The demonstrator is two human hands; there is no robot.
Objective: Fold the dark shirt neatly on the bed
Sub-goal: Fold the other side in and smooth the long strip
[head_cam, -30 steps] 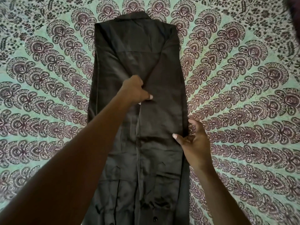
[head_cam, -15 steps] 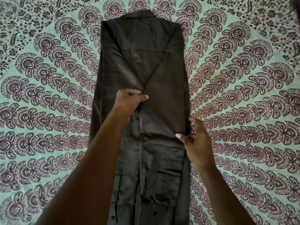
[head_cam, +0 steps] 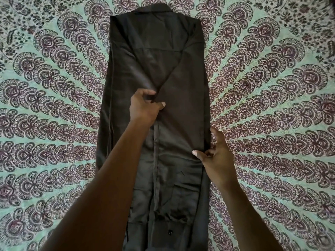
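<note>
The dark shirt [head_cam: 155, 69] lies lengthwise on the bed, collar at the far end, both sides folded inward into a long narrow strip. My left hand [head_cam: 145, 105] grips a bunch of cloth at the strip's middle, where the two folded flaps meet. My right hand [head_cam: 215, 154] pinches the shirt's right edge, nearer to me, thumb on top of the cloth. The shirt's near end runs out of view at the bottom, where a button shows.
A green bedspread [head_cam: 272, 124] with a dark purple paisley fan pattern covers the whole bed, flat on both sides of the shirt. Nothing else lies on it.
Both hands keep their hold on the shirt. My left hand has drawn slightly back toward me, and the view has shifted a little.
</note>
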